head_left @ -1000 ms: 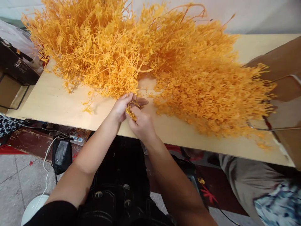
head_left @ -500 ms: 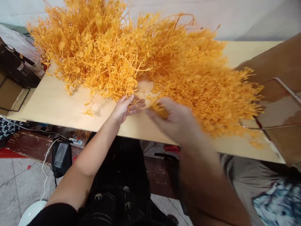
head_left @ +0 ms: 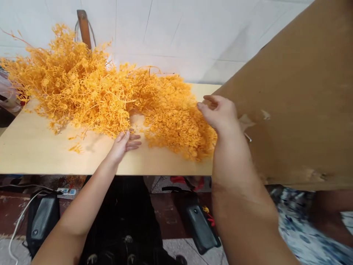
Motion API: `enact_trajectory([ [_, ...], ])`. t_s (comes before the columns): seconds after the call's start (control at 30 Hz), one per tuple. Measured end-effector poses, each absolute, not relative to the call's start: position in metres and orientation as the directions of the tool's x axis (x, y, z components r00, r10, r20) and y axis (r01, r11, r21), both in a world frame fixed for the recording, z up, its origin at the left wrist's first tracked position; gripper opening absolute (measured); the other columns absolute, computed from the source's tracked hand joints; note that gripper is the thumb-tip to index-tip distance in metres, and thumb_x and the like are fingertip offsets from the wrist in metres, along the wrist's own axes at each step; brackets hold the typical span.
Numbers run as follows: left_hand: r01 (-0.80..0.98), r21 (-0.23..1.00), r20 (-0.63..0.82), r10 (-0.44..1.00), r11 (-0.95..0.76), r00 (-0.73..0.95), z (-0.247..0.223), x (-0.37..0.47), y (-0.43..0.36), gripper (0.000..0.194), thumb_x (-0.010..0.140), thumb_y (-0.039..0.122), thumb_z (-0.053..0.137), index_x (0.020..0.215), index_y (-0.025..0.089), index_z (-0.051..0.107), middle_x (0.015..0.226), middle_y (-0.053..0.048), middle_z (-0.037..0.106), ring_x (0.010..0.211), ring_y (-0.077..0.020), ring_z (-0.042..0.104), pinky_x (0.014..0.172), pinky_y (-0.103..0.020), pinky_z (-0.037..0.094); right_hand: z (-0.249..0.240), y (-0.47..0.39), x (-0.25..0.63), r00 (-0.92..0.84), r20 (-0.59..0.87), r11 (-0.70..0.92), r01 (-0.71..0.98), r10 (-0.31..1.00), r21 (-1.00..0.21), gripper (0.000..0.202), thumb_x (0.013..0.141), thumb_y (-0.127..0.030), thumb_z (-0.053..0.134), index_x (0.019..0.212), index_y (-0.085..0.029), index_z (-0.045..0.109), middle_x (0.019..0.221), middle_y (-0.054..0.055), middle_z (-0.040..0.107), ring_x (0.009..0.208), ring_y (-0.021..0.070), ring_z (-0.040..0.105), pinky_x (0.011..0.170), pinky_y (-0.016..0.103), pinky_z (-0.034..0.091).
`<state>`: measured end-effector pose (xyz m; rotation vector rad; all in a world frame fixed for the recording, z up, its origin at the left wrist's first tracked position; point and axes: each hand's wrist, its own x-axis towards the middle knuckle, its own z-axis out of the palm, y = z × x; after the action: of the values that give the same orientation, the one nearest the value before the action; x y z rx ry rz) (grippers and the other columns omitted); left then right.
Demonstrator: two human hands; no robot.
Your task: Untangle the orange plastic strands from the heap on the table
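Note:
My left hand (head_left: 124, 145) lies palm up by the front of a large heap of orange-yellow dried-looking sprigs (head_left: 96, 92). Its fingers are stretched out, and a few thin sprig tips overlap them. My right hand (head_left: 222, 112) is raised at the right end of the lower, denser pile of sprigs (head_left: 176, 129), in front of the cardboard box (head_left: 298, 95). Thumb and fingers are bent with a gap between them, and no sprig shows in them. A small loose sprig (head_left: 75, 148) rests on the pale tabletop (head_left: 35, 154).
The big cardboard box fills the right side, at the table's end. A white wall (head_left: 176, 33) stands behind, with a brown wooden post (head_left: 84, 28). Below the table are black cases (head_left: 202, 228), a power strip (head_left: 67, 191) and a white cable. Another person's patterned clothing (head_left: 300, 235) shows lower right.
The view has swung right, so the box looks larger. My right hand has moved right and up to the box, and the sprigs it held are gone from it. My left hand remains by the heap.

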<state>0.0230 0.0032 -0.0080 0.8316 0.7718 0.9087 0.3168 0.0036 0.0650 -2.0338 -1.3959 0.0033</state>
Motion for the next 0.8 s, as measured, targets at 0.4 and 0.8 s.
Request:
enact_trajectory([
  [0.4,-0.232,0.945,-0.143,0.930,0.230,0.339,-0.006,-0.016,-0.052,0.057,0.070,0.040,0.066,0.119,0.020,0.044,0.107,-0.009,0.065,0.080,-0.0159,0.068,0.078,-0.031,0.049,-0.010,-0.012,0.273,0.113,0.358,-0.093,0.993,0.927,-0.072,0.047,0.083,-0.038,0.048,0.125,-0.016,0.053,0.136,0.015,0.042,0.126,0.0338,0.031,0.101,0.051,0.028],
  [0.8,0.573,0.600,0.671,0.741,-0.558,0.019,0.028,-0.064,-0.035,0.029,0.076,0.026,0.059,0.104,0.020,0.056,0.112,-0.008,0.054,0.111,-0.0209,0.049,0.102,-0.041,0.038,-0.012,-0.069,0.300,0.505,0.489,-0.369,0.860,0.711,-0.351,0.097,0.063,-0.070,0.056,0.137,-0.011,0.034,0.139,0.023,0.025,0.130,0.0410,0.023,0.103,0.057,0.023],
])
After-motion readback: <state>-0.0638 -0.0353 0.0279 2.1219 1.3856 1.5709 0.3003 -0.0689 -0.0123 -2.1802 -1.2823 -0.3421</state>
